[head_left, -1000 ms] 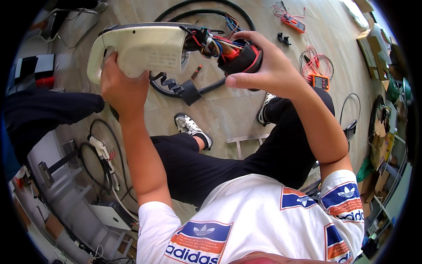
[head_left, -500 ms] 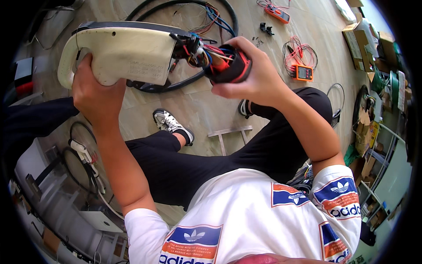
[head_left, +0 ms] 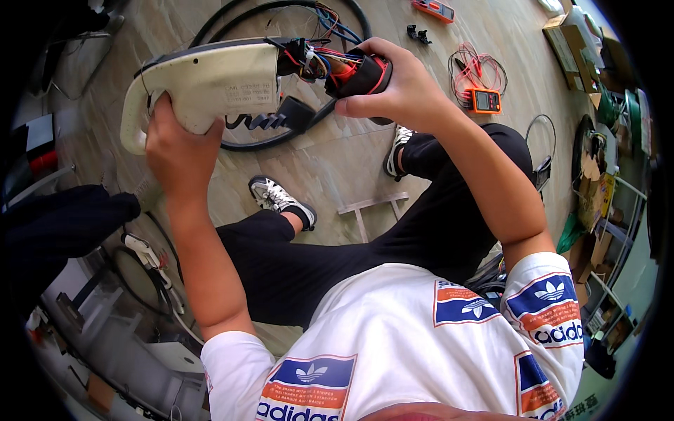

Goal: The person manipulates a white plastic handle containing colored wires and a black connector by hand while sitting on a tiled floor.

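Note:
A cream charging gun with a dark top edge is held up above the floor. My left hand is closed around its handle, the thumb near the loop-shaped grip. From the gun's right end spill thin coloured wires and small black parts. They run to a black-and-red connector head, which my right hand grips between thumb and fingers. Below the gun shows a black twisted piece; whether it hangs from the gun I cannot tell.
A thick black cable lies coiled on the floor behind the gun. To the right are an orange multimeter with leads, a clamp meter and small black clips. A metal frame lies between my feet. Cardboard boxes line the right side.
The gun and my left hand have shifted right and slightly down, closer to the connector head. My right hand has moved a little left and up. The black twisted piece shows more below the gun.

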A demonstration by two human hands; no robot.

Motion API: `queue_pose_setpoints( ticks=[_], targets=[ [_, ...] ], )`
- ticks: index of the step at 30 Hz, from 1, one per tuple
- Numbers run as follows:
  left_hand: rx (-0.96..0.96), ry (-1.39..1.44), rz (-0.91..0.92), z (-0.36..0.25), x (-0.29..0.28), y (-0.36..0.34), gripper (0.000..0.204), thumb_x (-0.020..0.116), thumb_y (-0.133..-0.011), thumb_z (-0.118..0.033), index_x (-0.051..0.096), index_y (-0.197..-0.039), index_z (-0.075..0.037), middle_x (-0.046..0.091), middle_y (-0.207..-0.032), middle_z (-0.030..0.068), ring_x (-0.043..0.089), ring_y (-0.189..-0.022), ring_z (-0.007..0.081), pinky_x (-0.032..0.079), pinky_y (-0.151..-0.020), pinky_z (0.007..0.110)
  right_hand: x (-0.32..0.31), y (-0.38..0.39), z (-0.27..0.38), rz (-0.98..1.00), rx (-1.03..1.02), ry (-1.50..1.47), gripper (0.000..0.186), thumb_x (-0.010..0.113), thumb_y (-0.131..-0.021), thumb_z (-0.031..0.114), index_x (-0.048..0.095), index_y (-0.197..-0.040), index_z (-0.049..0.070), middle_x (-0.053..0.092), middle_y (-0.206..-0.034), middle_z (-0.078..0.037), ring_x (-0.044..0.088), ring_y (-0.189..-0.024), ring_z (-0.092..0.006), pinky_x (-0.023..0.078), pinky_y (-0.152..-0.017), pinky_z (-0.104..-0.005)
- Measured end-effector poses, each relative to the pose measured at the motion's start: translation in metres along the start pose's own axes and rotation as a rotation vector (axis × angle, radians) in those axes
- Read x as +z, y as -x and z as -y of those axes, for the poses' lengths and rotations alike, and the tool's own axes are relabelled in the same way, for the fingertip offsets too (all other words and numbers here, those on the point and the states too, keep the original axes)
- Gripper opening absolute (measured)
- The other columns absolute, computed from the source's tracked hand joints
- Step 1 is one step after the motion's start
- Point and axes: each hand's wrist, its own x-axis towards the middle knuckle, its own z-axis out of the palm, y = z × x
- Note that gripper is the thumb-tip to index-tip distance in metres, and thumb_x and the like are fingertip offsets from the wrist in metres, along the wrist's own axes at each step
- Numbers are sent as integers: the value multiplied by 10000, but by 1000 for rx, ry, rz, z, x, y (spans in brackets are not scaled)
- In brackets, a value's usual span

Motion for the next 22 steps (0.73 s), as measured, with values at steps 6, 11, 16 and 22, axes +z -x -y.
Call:
queue_pose_setpoints(
  ticks=[6, 11, 16, 22],
  targets=[
    [-29, 35, 96, -7, -9, 4, 740, 898, -581, -208, 568, -1210, 0, 675, -1062, 222, 657, -993, 413, 543, -837, 463, -2, 5, -3, -31, -20, 5, 668, 880, -603, 304, 598, -1123, -6, 638, -875, -53, 604, -783, -139, 495, -751, -254],
    [44, 17, -77, -3, -4, 8, 722, 902, -573, -215, 584, -1184, 2, 677, -1053, 220, 658, -995, 409, 538, -851, 462, 6, 12, -2, -45, -21, -31, 686, 895, -614, 350, 591, -1117, -3, 628, -842, -45, 604, -765, -123, 497, -701, -258],
    [118, -82, -226, 10, 3, 2, 713, 904, -570, -218, 599, -1181, -13, 684, -1041, 200, 663, -984, 388, 530, -860, 454, 13, 14, 22, 29, 97, -87, 848, 892, -609, 482, 584, -1177, -67, 672, -919, -136, 658, -824, -204, 535, -741, -316],
    [112, -75, -237, 26, 9, -13, 596, 833, -691, -171, 600, -1227, -51, 680, -1127, 195, 647, -1042, 400, 516, -892, 442, 35, 10, 18, 65, 112, -156, 902, 866, -631, 535, 565, -1188, -107, 677, -985, -190, 669, -896, -243, 535, -797, -324]
  ],
)
